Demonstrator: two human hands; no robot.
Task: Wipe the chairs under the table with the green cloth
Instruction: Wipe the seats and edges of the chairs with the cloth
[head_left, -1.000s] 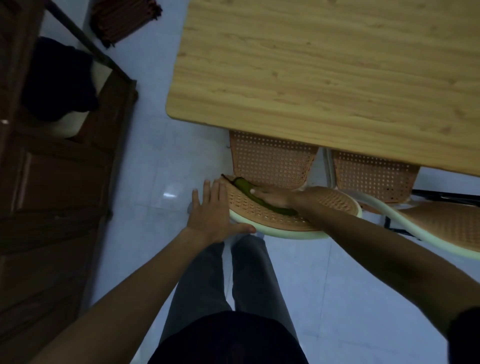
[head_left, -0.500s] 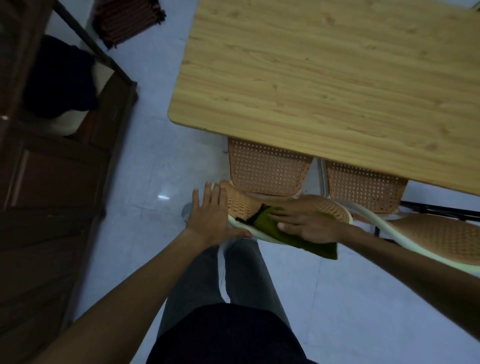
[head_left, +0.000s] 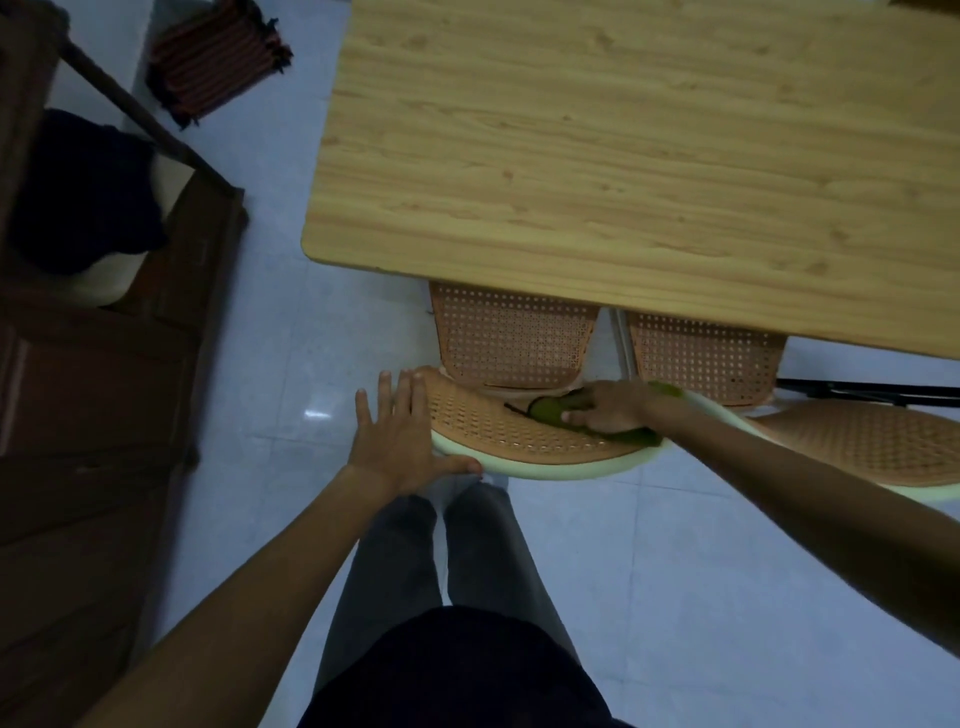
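Two orange perforated chairs with pale green rims are tucked under a light wooden table (head_left: 623, 156). The left chair's backrest (head_left: 498, 434) curves toward me, its seat (head_left: 511, 340) partly under the table edge. My right hand (head_left: 605, 408) presses a bunched green cloth (head_left: 550, 413) onto the right part of that backrest's inner face. My left hand (head_left: 400, 441) lies flat with fingers spread on the backrest's left end, thumb hooked over the pale rim. The second chair (head_left: 857, 444) stands to the right, my right forearm crossing in front of it.
A dark wooden cabinet (head_left: 78, 415) fills the left side, with dark clothing on a pale object above it. A striped folded mat (head_left: 218, 57) lies on the pale tiled floor (head_left: 701, 597) at the upper left. My legs stand just behind the left chair.
My right hand has carried the cloth from the backrest's near rim back up onto its inner face and toward the right. My left hand stays on the left end.
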